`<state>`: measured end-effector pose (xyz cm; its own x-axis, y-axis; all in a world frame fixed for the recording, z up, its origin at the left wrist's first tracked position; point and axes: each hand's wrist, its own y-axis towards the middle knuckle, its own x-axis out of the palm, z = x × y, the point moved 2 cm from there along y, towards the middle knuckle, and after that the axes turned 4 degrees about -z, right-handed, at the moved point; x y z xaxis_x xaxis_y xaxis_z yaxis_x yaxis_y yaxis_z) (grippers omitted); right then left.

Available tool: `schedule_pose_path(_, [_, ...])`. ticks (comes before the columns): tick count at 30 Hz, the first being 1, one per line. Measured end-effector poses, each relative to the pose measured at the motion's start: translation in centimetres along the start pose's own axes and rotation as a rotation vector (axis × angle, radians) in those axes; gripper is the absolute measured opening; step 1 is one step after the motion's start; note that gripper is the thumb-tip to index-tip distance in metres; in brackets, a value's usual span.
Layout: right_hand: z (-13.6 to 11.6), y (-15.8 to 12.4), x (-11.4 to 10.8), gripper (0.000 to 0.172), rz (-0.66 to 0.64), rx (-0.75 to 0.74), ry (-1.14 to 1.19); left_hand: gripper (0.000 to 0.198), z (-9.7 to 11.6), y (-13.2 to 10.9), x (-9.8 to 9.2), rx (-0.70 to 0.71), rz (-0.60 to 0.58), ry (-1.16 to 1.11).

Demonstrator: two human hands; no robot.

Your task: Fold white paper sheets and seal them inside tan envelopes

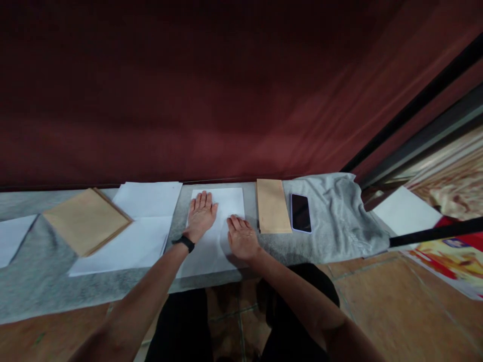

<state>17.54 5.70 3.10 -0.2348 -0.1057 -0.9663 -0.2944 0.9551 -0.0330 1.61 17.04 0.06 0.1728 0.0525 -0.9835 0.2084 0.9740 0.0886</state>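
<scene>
We find both hands spread flat, holding nothing: left hand (202, 213) and right hand (242, 239) press palms-down on the white sheet (231, 198), which lies on the grey cloth (339, 221) beside a brown envelope (272, 206). We judge uneven pressure on that soft cloth could crease or skew the sheet. No brand, label or writing is legible.

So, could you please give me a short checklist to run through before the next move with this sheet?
1. The left hand lies flat on the white sheet: ok.
2. The right hand lies flat on it too: ok.
3. The brown envelope lies apart from the sheet: ok.
4. The phone lies beyond that envelope, off the sheet: ok.
5. One sheet or several under the hands: cannot tell.
</scene>
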Motion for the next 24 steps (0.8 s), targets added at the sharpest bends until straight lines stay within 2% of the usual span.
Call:
schedule_pose_path(2, [0.0, 0.1, 0.1, 0.051, -0.004, -0.003, -0.010, 0.066, 1.0, 0.2, 0.3, 0.085, -0.009, -0.027])
schedule_pose_path(6, [0.1, 0.2, 0.3, 0.051, -0.026, -0.008, -0.026, 0.059, 3.3, 0.8, 0.9, 0.401, -0.137, -0.049])
schedule_pose_path(8, [0.3, 0.3, 0.5, 0.052, -0.028, -0.010, -0.031, 0.056, 3.7, 1.2, 1.0, 0.483, -0.165, -0.035])
schedule_pose_path(12, [0.5, 0.4, 0.9, 0.052, -0.035, -0.021, -0.027, 0.056, 3.2, 2.8, 0.9, 0.497, -0.138, -0.002])
schedule_pose_path(18, [0.5, 0.3, 1.1, 0.051, -0.001, -0.017, -0.022, 0.059, 2.6, 5.2, 1.0, 0.426, -0.155, 0.030])
schedule_pose_path(24, [0.5, 0.3, 0.8, 0.052, -0.036, -0.013, -0.002, 0.060, 2.9, 5.0, 1.1, 0.391, -0.153, 0.032])
